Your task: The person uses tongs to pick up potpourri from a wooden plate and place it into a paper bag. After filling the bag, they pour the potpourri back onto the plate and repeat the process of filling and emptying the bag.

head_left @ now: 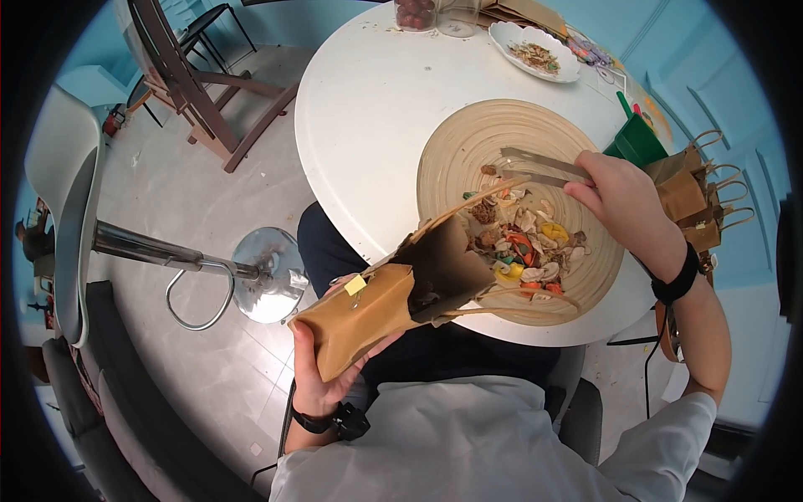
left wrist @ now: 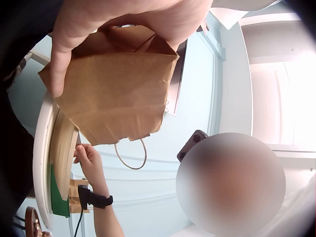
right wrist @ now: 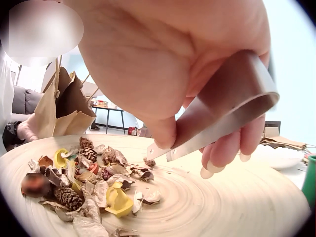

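Observation:
My left hand holds a brown paper bag by its bottom end, thumb on one side. The bag lies tilted, its open mouth and two twisted handles turned toward a round wooden tray. On the tray is a heap of potpourri: dried petals, pine cones, yellow and orange pieces. My right hand grips metal tongs over the tray's far part. In the right wrist view, the tips of the tongs are right beside a small brown piece apart from the heap. The bag's inside is mostly in shadow.
The tray stands on a round white table. Beyond it are a scalloped white dish with dried bits and a jar of dark red things. At the right are a green container and several paper bags. A stool stands left.

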A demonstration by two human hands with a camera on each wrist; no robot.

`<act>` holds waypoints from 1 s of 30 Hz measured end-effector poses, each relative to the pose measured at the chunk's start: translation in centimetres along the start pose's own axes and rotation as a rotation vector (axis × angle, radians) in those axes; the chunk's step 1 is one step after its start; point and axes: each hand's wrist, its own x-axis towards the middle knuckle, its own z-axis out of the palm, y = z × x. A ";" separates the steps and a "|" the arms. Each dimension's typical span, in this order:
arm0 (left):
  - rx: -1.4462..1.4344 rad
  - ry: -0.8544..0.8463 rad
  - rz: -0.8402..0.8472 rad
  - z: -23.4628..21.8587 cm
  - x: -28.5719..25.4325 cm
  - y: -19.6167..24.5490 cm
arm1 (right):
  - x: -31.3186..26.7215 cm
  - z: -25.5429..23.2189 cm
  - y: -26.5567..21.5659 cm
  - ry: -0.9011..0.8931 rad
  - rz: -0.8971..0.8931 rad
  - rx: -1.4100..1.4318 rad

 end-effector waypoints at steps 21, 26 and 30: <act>-0.019 0.042 0.008 0.1 -0.1 -0.1 | -0.5 0.2 0.3 0.072 -0.074 0.030; 0.004 -0.006 0.005 0.1 0.0 0.1 | -1.8 -3.6 0.1 -0.074 0.107 0.320; 0.003 -0.006 -0.002 0.4 0.1 0.1 | -3.6 -4.3 -1.2 -0.237 0.112 0.597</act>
